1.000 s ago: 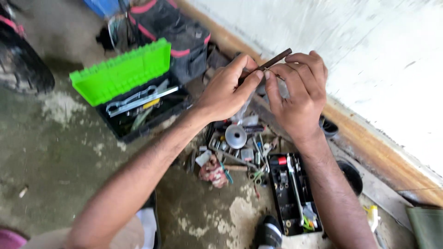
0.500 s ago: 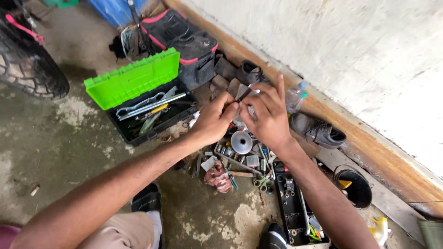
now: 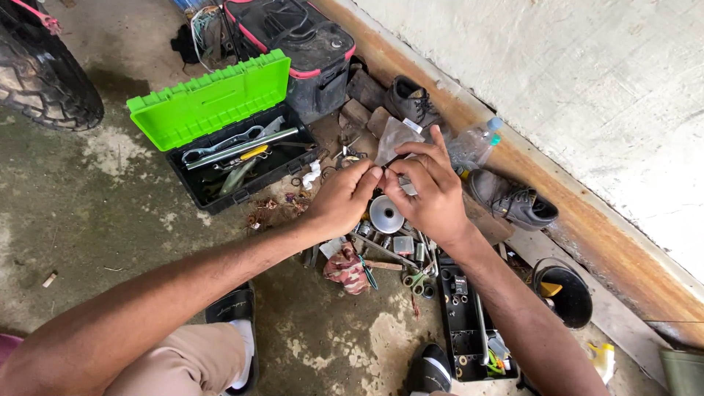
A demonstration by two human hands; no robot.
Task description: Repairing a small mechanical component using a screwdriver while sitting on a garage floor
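Two hands pinching one small part over the scattered hardware.

We are holding the left hand (image 3: 343, 199) and right hand (image 3: 431, 192) fingertip to fingertip, both pinching a small dark part (image 3: 386, 171) between them, above the metal funnel (image 3: 386, 213). Its long axis is running left to right, though fingers are hiding most of it; the green toolbox (image 3: 220, 128) is lying far left.

Both hands met at centre frame: left hand (image 3: 343, 199) and right hand (image 3: 431, 192) pinched a small dark part (image 3: 386, 166) together. Green-lidded toolbox (image 3: 220, 139) lay open at ten o'clock, tyre (image 3: 44, 73) beyond.
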